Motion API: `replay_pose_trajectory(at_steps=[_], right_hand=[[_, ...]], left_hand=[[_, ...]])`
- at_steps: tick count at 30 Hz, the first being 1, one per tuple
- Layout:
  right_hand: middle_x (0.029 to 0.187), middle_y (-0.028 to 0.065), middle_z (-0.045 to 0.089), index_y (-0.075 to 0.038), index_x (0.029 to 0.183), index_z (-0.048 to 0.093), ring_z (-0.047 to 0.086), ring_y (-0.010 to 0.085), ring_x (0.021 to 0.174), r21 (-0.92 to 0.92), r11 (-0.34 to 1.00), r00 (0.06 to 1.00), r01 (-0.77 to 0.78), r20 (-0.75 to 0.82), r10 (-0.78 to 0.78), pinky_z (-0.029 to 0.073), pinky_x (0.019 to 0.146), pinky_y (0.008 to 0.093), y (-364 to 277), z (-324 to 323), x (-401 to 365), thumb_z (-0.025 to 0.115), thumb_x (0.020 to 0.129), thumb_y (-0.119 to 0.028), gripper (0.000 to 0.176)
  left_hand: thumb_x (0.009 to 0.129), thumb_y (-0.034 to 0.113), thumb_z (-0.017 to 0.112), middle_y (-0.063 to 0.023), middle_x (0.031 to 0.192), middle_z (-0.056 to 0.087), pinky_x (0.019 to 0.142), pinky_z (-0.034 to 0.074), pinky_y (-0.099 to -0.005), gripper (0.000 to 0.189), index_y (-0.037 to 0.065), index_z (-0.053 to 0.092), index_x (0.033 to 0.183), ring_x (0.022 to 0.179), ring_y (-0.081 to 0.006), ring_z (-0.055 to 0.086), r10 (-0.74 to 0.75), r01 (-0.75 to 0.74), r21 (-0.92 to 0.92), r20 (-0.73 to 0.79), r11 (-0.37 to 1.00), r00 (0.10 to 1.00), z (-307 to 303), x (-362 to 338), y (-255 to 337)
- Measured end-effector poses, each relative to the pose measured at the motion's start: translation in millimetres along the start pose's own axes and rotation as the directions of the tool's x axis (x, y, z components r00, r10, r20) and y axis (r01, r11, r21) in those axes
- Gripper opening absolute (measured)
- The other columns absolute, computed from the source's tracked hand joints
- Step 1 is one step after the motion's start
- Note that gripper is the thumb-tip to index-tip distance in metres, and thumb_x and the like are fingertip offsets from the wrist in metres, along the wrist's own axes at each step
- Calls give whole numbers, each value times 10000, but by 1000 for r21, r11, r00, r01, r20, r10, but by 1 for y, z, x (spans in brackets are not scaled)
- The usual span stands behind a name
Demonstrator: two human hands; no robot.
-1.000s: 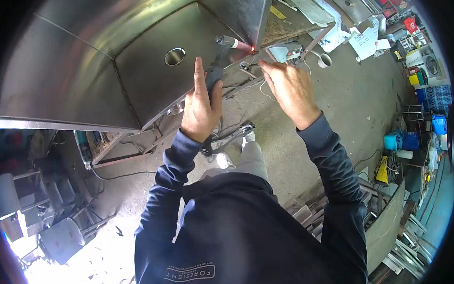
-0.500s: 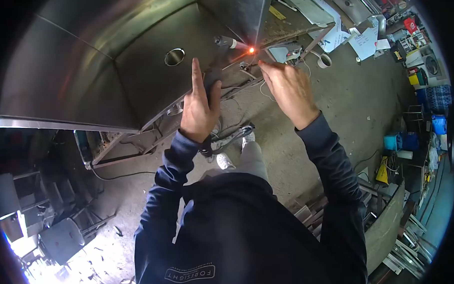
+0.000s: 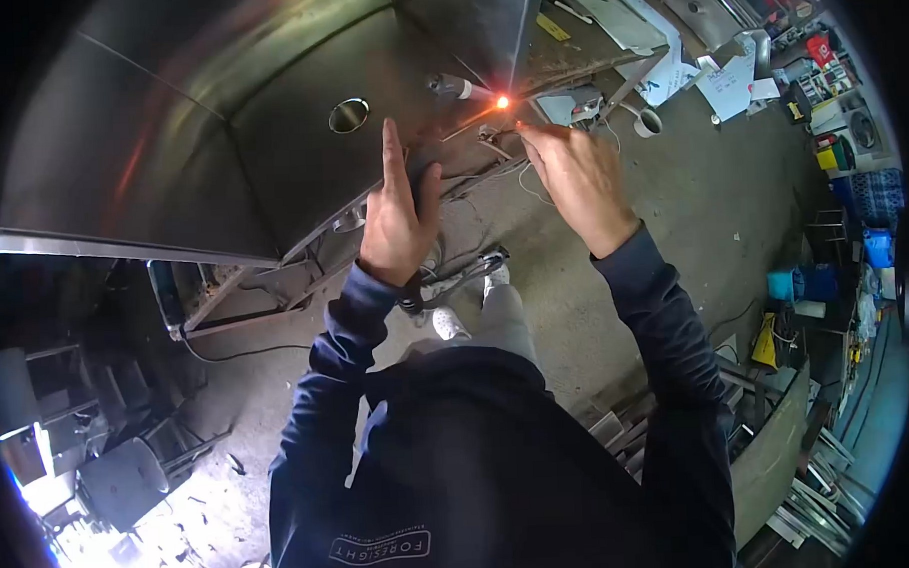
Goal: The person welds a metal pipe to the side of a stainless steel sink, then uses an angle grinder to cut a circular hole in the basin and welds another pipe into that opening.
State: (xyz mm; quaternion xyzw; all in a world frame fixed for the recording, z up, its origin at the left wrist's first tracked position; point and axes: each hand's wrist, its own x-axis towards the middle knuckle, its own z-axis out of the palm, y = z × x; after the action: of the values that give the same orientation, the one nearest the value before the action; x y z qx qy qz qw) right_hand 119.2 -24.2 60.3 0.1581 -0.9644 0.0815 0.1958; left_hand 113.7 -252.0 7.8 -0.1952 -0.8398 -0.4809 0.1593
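My left hand (image 3: 397, 221) is around the dark handle of a welding torch, its index finger stretched along it and its thumb on the other side. The torch's head (image 3: 453, 86) has a pale nozzle, which points right at a bright orange glow (image 3: 503, 103) on the edge of a large stainless steel sink (image 3: 300, 164). My right hand (image 3: 579, 179) is just right of the glow, thumb and forefinger pinched together. What those fingertips hold, if anything, is too small to make out. Much of the torch handle is blurred and dark against the metal.
The sink has a round drain hole (image 3: 349, 115) and rests on a rusty metal frame (image 3: 237, 292). A cup (image 3: 648, 123) sits right of my right hand. Cables run across the floor by my shoes (image 3: 450, 322). Metal offcuts (image 3: 803, 512) are piled at lower right.
My left hand and the torch have shifted very slightly. The glow has stayed in nearly the same spot, and my right hand is almost still.
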Motion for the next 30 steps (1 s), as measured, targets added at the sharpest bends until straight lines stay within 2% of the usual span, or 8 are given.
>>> replay_pose_trajectory(at_steps=[9,15,20,21,25,27,28,30], right_hand=[[845,141,720,-65,1062,737,697,320,697,17,1000,1000,-3,-14,3,556,624,387,-1,7,1,693,895,-128,184],[870,135,731,-65,1067,737,702,320,711,43,999,999,13,-52,-10,559,639,397,0,8,-1,693,899,-138,189],[862,122,721,-66,1066,736,686,329,706,53,999,1000,-1,-15,2,550,645,396,0,6,2,689,902,-138,185],[834,134,710,-68,1062,736,677,340,685,7,999,997,39,-65,-38,544,627,404,2,6,-2,691,897,-134,183],[828,138,707,-70,1052,738,674,345,679,10,1000,999,25,-37,-25,544,622,404,0,8,1,696,895,-138,176],[857,139,710,-67,1068,730,675,340,681,15,1000,1000,12,-9,-12,545,631,405,-1,7,2,695,898,-145,190],[857,139,710,-67,1068,730,675,340,681,15,1000,1000,12,-10,-12,545,631,405,0,7,1,695,898,-145,190],[875,139,713,-56,1119,702,683,316,686,34,999,1000,30,1,-30,545,623,393,3,8,-3,662,917,-132,219]], left_hand=[[991,90,584,-274,853,675,764,552,-387,687,-18,216,1560,706,-353,714,72,-70,67,-32,995,997,-1,1,-7],[1002,123,579,-292,928,674,761,559,-413,642,-19,261,1541,805,-379,716,-183,180,30,138,983,973,-11,4,9],[978,112,601,-352,1168,638,934,535,-473,726,-23,190,1560,1095,-501,641,-101,106,-62,71,992,992,-7,2,3],[985,72,590,-277,915,681,761,559,-377,689,-24,219,1557,738,-316,718,72,-70,75,-16,995,997,-2,2,-4],[986,72,587,-280,901,680,697,556,-394,687,-26,217,1557,726,-312,718,17,-17,35,5,999,1000,-6,2,-2],[963,85,612,-370,1139,642,910,540,-473,759,-35,161,1562,1046,-510,654,-137,145,-56,128,988,982,-11,3,1],[963,85,612,-370,1139,642,910,540,-473,759,-35,161,1562,1046,-510,654,-137,145,-55,127,988,982,-11,0,-12],[962,80,614,-368,1164,632,916,525,-485,761,-33,160,1563,1065,-513,643,512,-504,145,-15,851,859,-14,-1,-29]])
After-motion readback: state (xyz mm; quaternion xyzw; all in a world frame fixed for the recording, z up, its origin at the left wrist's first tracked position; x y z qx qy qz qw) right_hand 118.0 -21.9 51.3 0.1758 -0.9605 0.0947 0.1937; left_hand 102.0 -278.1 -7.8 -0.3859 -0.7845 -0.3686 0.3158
